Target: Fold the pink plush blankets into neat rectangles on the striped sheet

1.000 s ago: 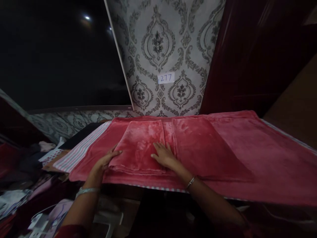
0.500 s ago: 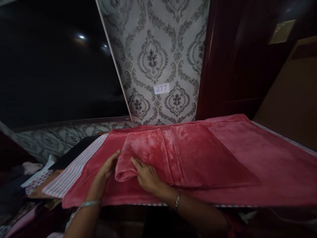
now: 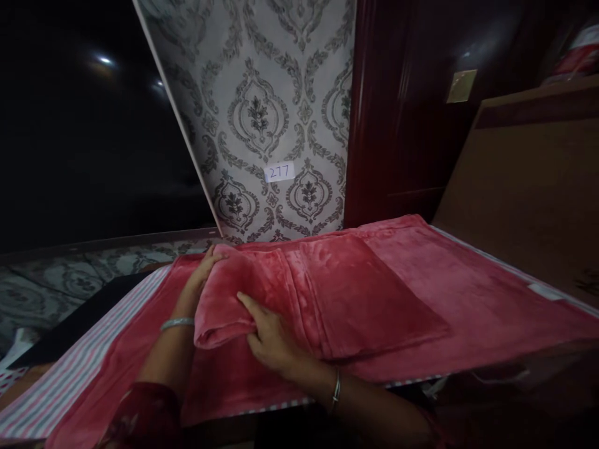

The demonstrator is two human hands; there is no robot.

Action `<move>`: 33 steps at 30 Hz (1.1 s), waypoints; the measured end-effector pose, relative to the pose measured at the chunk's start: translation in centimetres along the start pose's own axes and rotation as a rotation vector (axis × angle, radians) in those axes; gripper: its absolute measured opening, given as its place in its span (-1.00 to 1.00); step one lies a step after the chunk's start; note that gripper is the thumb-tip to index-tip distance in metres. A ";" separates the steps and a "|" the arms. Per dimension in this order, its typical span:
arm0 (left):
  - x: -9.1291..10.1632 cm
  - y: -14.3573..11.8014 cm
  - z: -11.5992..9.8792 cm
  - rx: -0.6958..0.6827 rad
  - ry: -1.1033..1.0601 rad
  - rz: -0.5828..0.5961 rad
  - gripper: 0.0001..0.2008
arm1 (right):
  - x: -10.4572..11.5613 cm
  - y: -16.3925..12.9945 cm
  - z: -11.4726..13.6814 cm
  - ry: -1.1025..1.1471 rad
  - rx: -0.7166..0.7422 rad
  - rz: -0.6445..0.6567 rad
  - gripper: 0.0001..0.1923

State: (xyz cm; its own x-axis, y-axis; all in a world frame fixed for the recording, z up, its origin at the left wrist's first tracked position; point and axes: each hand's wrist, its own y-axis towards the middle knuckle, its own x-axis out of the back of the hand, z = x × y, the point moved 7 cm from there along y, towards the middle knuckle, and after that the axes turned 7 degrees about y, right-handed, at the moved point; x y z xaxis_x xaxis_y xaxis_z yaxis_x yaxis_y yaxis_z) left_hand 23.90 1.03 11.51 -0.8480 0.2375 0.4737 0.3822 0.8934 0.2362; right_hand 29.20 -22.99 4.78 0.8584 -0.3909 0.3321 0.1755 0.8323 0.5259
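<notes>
Nearest the camera, the right hand [image 3: 271, 340] lies on the folded pink blanket [image 3: 299, 293], fingers spread along the near edge of the raised fold, thumb tucked at the rolled lip; its grip is loose and partly open, pressing the fleece rather than closing round it, and a thin bangle [image 3: 335, 391] shows at the wrist. Just beyond on the left, the left hand [image 3: 203, 274] curls over the far corner of that same fold, fingers wrapped on the cloth in a closed grip, lifting the edge clear of the layer below; a silver bracelet [image 3: 178, 323] sits on that wrist above a dark red sleeve [image 3: 140, 415]. The blanket itself is in the middle of the surface, resting on a wider pink spread [image 3: 491, 299] that lies over a striped sheet [image 3: 60, 386], which peeks out at the left. Farther back stands a wall of grey damask wallpaper [image 3: 262, 118] carrying a small white label [image 3: 279, 172] marked 277. To its right is a dark red wooden door [image 3: 397, 125], and a brown board [image 3: 528, 187] leans at the far right.
</notes>
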 end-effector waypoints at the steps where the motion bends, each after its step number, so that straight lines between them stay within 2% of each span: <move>1: -0.6 1.1 -1.8 -0.003 0.005 -0.002 -0.48 | 1.2 0.0 0.4 0.039 0.016 -0.053 -0.11; 3: -2.8 3.0 -6.2 -0.054 -0.004 0.024 -0.32 | 4.0 -0.2 1.0 0.090 0.023 -0.174 -0.11; 5: -6.4 4.1 -11.3 -0.180 -0.004 0.076 -0.23 | 7.4 -0.9 1.2 0.100 -0.006 -0.326 -0.11; 8: -14.6 3.6 -18.2 -0.329 0.035 0.187 -0.17 | 13.2 -3.7 0.1 0.118 -0.059 -0.569 -0.11; 10: -21.4 1.6 -20.9 -0.384 0.087 0.322 -0.23 | 17.0 -6.9 -2.0 0.155 -0.136 -0.734 -0.08; 12: -28.8 -1.6 -21.5 -0.439 0.173 0.588 -0.37 | 20.1 -11.1 -5.3 0.245 -0.288 -0.876 -0.07; 13: -31.7 -3.1 -21.2 -0.462 0.203 0.680 -0.45 | 21.3 -13.3 -7.2 0.326 -0.374 -0.933 -0.08; 14: -34.2 -4.3 -20.5 -0.475 0.233 0.742 -0.55 | 22.1 -15.5 -8.8 0.439 -0.435 -0.973 -0.10; 16: -37.6 -5.4 -18.6 -0.492 0.293 0.786 -0.71 | 23.2 -18.9 -11.2 0.699 -0.497 -1.011 -0.16; 19: -39.9 -3.9 -16.1 -0.498 0.384 0.723 -0.76 | 24.1 -21.4 -12.2 0.965 -0.547 -0.951 -0.27; 21: -40.5 -1.7 -15.6 -0.500 0.431 0.637 -0.83 | 24.9 -21.9 -12.0 0.993 -0.583 -0.936 -0.26; 24: -41.5 1.2 -15.8 -0.507 0.474 0.554 -0.71 | 27.0 -22.4 -12.1 0.795 -0.626 -1.022 -0.13; 26: -42.7 2.2 -16.0 -0.506 0.482 0.572 -0.64 | 28.5 -22.4 -12.3 0.554 -0.609 -1.061 -0.08; 29: -44.8 2.6 -15.7 -0.502 0.459 0.658 -0.70 | 30.0 -22.1 -12.5 0.252 -0.576 -1.025 -0.10; 33: -46.4 3.7 -14.9 -0.458 0.423 0.693 -0.81 | 30.1 -21.9 -12.8 0.093 -0.601 -0.971 -0.25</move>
State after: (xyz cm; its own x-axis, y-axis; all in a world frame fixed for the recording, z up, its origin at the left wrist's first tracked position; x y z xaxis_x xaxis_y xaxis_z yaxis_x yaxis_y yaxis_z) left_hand 70.13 -12.34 3.12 -0.2068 0.4224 0.8825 0.9369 0.3454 0.0543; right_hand 57.33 -47.95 -6.79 0.2625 -0.9614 -0.0822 0.9642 0.2581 0.0613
